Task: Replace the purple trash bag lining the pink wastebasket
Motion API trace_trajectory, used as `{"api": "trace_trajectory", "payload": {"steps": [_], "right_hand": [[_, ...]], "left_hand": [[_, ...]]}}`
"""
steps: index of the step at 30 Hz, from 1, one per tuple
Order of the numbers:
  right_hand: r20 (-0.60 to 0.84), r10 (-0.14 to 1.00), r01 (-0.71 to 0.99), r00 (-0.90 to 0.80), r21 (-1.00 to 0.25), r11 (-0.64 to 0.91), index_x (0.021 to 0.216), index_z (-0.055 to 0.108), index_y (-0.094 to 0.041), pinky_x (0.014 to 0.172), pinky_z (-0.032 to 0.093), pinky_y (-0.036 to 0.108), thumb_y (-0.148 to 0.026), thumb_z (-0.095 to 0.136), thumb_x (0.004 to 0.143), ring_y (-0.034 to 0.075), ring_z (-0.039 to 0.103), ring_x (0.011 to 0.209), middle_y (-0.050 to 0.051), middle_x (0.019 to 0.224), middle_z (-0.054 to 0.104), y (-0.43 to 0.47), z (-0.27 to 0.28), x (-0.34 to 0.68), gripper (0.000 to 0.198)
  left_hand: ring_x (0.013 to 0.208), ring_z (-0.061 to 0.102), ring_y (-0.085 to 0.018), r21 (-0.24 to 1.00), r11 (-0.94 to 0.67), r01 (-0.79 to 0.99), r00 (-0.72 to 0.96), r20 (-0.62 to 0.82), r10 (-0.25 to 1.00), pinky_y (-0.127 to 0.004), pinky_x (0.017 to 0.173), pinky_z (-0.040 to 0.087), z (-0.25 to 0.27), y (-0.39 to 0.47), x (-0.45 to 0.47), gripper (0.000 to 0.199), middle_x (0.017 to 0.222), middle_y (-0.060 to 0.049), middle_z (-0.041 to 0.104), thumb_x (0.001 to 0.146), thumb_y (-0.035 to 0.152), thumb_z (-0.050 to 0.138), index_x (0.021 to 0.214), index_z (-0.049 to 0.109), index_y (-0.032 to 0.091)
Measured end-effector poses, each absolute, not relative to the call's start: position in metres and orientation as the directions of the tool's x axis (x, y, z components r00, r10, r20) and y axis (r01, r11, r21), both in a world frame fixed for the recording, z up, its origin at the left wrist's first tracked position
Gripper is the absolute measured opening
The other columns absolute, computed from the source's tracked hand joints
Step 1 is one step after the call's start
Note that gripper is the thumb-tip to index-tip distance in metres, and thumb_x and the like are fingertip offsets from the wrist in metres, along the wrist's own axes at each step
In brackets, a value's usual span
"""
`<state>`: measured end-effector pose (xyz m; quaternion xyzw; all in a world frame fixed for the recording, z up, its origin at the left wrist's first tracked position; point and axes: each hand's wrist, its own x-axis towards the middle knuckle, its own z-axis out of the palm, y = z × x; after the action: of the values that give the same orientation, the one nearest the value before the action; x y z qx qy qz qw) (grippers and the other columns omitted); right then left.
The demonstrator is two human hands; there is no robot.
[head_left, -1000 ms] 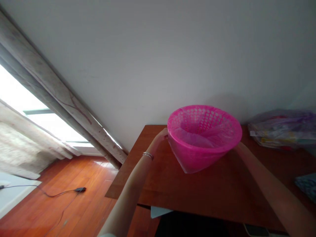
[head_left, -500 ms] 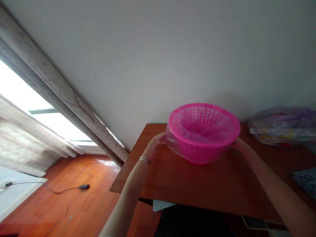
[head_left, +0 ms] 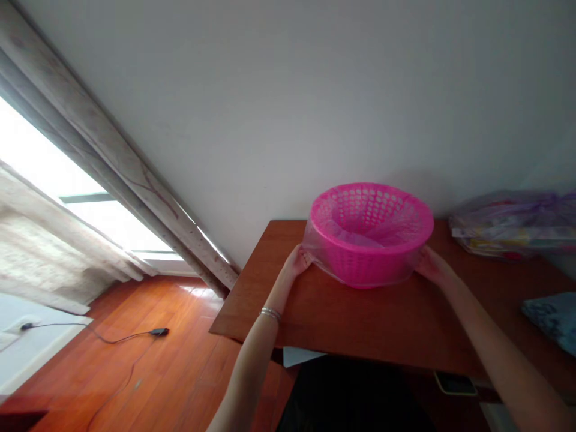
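Note:
A pink perforated plastic basket [head_left: 373, 207] stands upright on the brown wooden table. A thin clear plastic bag [head_left: 317, 246] lines it, and the bag's edge is folded over the rim and hangs down outside. At the basket's left side, my left hand [head_left: 299, 260] is closed with its fingertips on the hanging edge of the bag; a silver bracelet circles that wrist. My right hand [head_left: 429, 265] is at the right side, against the bag's lower edge, its fingertips partly hidden behind the basket and film.
The wooden table [head_left: 351, 324] meets a grey wall behind. On its right lie a see-through bag of packages [head_left: 508, 225] and a folded blue cloth [head_left: 553, 318]. A phone [head_left: 454, 383] lies below the front edge. Curtains [head_left: 148, 186] and a cable adapter [head_left: 159, 332] are at left.
Both hands have moved slightly down along the basket's sides, drawing the bag's edge lower outside. More of the left fingers shows. The whole view has shifted a little.

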<state>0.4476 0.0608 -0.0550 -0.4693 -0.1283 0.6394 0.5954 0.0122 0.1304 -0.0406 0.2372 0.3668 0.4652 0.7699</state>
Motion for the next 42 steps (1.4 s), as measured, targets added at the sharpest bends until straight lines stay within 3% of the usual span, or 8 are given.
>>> {"api": "trace_trajectory", "payload": {"steps": [3,5,9,13,21,29,36,42], "right_hand": [[-0.486,0.867,-0.693,0.108,-0.663,-0.285,0.098,0.059,-0.018,0.068,0.061,0.034,-0.038,0.045,0.095,0.017,0.069,0.082,0.008,0.095,0.068,0.034,-0.062,0.442,0.024],[-0.513,0.855,-0.752,0.076,-0.593,-0.289,0.1,0.058,-0.018,0.073,0.061,0.035,-0.039,0.046,0.095,0.017,0.069,0.087,0.008,0.098,0.068,0.018,-0.065,0.435,0.025],[-0.483,0.875,-0.836,0.04,-0.496,-0.235,0.097,0.058,-0.021,0.075,0.061,0.033,-0.027,0.047,0.095,0.014,0.068,0.085,0.003,0.093,0.068,-0.009,-0.067,0.415,0.012],[-0.448,0.894,-0.856,-0.013,-0.458,-0.242,0.099,0.06,-0.021,0.078,0.061,0.031,-0.01,0.047,0.092,0.011,0.068,0.083,0.001,0.091,0.068,-0.029,-0.07,0.396,0.018],[-0.42,0.905,-0.726,0.062,-0.641,-0.248,0.101,0.064,-0.02,0.079,0.062,0.028,-0.003,0.059,0.079,0.013,0.07,0.084,0.003,0.096,0.071,-0.044,-0.082,0.393,0.028],[-0.368,0.922,-0.534,0.118,-0.807,-0.254,0.102,0.066,-0.015,0.08,0.062,0.03,-0.002,0.07,0.068,0.019,0.071,0.083,0.011,0.093,0.072,-0.039,-0.085,0.404,0.036],[-0.346,0.933,-0.548,0.103,-0.802,-0.237,0.098,0.063,-0.014,0.089,0.059,0.036,-0.015,0.061,0.08,0.023,0.071,0.093,0.016,0.099,0.071,-0.037,-0.08,0.402,0.018],[-0.441,0.893,-0.621,0.09,-0.726,-0.296,0.094,0.061,-0.019,0.089,0.058,0.036,-0.018,0.047,0.088,0.018,0.071,0.091,0.011,0.1,0.071,-0.022,-0.072,0.405,0.015]], "left_hand": [[0.079,0.07,-0.018,0.595,0.516,-0.616,0.368,-0.362,0.856,-0.031,0.079,0.056,-0.043,0.097,0.017,0.031,0.083,-0.012,0.071,0.096,0.036,0.049,0.095,0.061,0.008],[0.084,0.071,-0.019,0.526,0.537,-0.66,0.397,-0.363,0.843,-0.031,0.081,0.056,-0.046,0.076,0.022,0.026,0.088,-0.013,0.072,0.096,0.032,0.05,0.097,0.062,0.009],[0.078,0.07,-0.014,0.502,0.523,-0.689,0.377,-0.367,0.85,-0.027,0.082,0.055,-0.049,0.046,0.037,0.015,0.081,-0.007,0.072,0.092,0.01,0.05,0.095,0.064,0.011],[0.077,0.07,-0.014,0.549,0.515,-0.659,0.364,-0.367,0.856,-0.027,0.088,0.053,-0.048,0.03,0.047,0.014,0.079,-0.008,0.072,0.087,0.003,0.054,0.092,0.065,0.009],[0.081,0.072,-0.019,0.748,0.484,-0.454,0.345,-0.354,0.869,-0.033,0.089,0.054,-0.049,0.024,0.04,0.014,0.088,-0.014,0.075,0.08,0.0,0.059,0.091,0.066,0.007],[0.069,0.07,-0.016,0.931,0.315,-0.183,0.179,-0.283,0.942,-0.027,0.071,0.055,-0.047,0.033,0.03,0.02,0.077,-0.009,0.074,0.068,-0.003,0.061,0.083,0.068,0.009],[0.064,0.067,-0.014,0.921,0.316,-0.229,0.113,-0.298,0.948,-0.026,0.07,0.052,-0.049,0.033,0.034,0.027,0.07,-0.004,0.071,0.062,-0.006,0.06,0.082,0.065,0.012],[0.07,0.066,-0.015,0.831,0.426,-0.356,0.187,-0.384,0.904,-0.027,0.071,0.053,-0.041,0.053,0.03,0.029,0.079,-0.01,0.069,0.066,-0.002,0.05,0.089,0.061,0.01]]}}
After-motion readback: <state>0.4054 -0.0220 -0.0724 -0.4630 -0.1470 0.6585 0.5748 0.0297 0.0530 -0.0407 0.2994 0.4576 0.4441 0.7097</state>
